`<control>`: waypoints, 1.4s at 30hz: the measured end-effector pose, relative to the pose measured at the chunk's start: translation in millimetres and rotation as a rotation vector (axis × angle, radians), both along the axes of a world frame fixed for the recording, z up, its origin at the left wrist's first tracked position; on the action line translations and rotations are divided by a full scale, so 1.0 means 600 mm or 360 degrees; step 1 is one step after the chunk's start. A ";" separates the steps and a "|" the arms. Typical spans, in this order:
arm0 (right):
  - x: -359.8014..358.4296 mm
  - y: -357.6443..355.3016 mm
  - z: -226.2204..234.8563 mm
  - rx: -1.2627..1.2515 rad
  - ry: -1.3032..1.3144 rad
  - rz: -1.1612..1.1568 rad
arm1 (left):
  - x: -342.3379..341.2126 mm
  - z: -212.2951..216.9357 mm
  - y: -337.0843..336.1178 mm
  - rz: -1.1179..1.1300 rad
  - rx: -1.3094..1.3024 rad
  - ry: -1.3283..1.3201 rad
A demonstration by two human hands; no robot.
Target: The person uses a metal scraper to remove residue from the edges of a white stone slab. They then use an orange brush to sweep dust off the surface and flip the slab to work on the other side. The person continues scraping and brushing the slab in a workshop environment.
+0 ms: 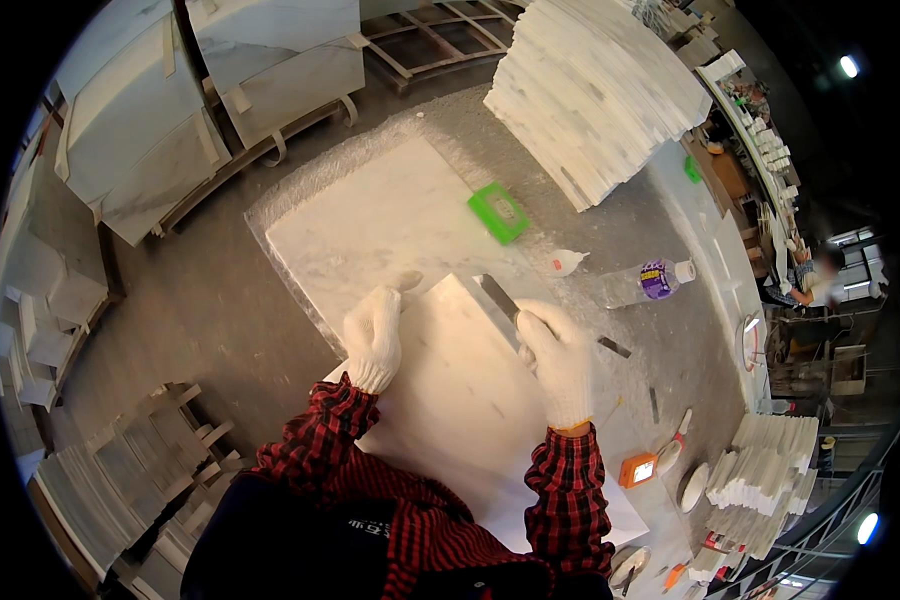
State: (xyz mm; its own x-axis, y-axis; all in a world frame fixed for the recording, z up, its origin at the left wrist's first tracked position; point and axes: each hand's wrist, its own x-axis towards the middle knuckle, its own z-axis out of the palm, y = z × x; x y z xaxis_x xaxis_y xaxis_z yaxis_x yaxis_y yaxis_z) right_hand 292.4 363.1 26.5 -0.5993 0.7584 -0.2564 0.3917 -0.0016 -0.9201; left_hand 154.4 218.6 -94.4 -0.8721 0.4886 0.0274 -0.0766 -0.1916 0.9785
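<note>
A white marble slab (450,390) lies at an angle in front of me, over another pale slab (370,220) on the bench. My left hand (373,335), in a white knitted glove, is closed at the near slab's left edge; its fingers partly hide behind it. My right hand (558,355), gloved alike, grips a dark flat strip (498,297) by one end. That strip lies along the slab's right edge, close to its far corner. Whether it is a file or an abrasive stick I cannot tell.
Right of the slab are a green box (499,212), a plastic bottle (650,283), a loose dark strip (614,347) and an orange device (638,470). Stacked white slabs (595,95) stand at the back right. Large slabs (280,75) lean on racks at the far left.
</note>
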 end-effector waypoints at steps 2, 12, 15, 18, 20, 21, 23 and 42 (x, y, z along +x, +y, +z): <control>-0.007 -0.002 0.001 0.0049 -0.0069 0.0046 | 0.001 -0.001 0.001 -0.0012 0.0047 -0.0077; -0.007 -0.013 -0.035 0.0704 -0.0047 0.0135 | -0.001 0.002 -0.002 -0.0015 -0.0051 0.0073; -0.008 -0.018 -0.032 0.0713 -0.0076 0.0116 | -0.002 0.004 -0.005 -0.0026 -0.0074 0.0083; -0.011 -0.024 -0.024 0.0584 -0.0096 0.0064 | -0.003 0.007 -0.005 -0.0024 -0.0078 0.0096; -0.011 -0.024 -0.024 0.0593 -0.0096 0.0066 | -0.003 0.007 -0.005 -0.0016 -0.0080 0.0095; -0.010 -0.024 -0.026 0.0617 -0.0096 0.0069 | -0.002 0.005 -0.005 -0.0012 -0.0086 0.0095; -0.008 -0.024 -0.029 0.0665 -0.0097 0.0075 | -0.002 0.004 -0.005 -0.0004 -0.0100 0.0092; -0.019 -0.022 -0.037 0.0805 -0.0070 0.0104 | -0.002 0.002 -0.005 0.0010 -0.0138 0.0135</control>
State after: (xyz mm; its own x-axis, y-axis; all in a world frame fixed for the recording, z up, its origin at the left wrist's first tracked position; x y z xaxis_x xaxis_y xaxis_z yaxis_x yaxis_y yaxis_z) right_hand 280.9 350.1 4.2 -0.6465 0.7554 0.1071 0.4145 0.4657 -0.7819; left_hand 153.1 215.6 -93.0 -0.8715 0.4868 0.0593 0.0082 -0.1064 0.9943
